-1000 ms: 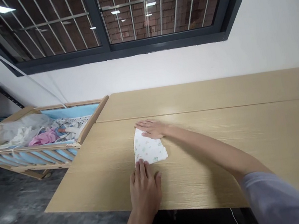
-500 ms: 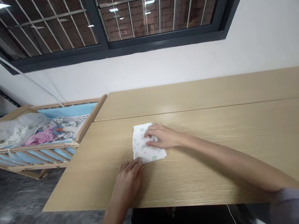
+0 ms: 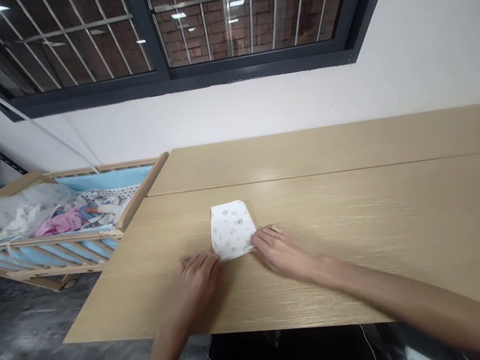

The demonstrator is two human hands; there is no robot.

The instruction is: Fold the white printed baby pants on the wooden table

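Note:
A small folded white cloth (image 3: 232,229) with a pale green and pink print lies on the light wooden table. At its near left corner, my left hand (image 3: 198,276) is closed, with fingertips pinching the edge. The near right corner is between the fingers of my right hand (image 3: 282,252), which is also closed. The near edge of the cloth runs between the two hands and looks slightly raised. My fingers hide both near corners.
Left of the table (image 3: 365,233) stands a wooden crib (image 3: 135,204) with blue lining. It holds a clear plastic bag (image 3: 27,206) and a heap of clothes, one of them pink (image 3: 61,223). A white wall and a barred window (image 3: 184,77) rise behind the table.
My right hand has moved from the top of the cloth down to its near right corner and closed on it. My left hand stays at the near left corner.

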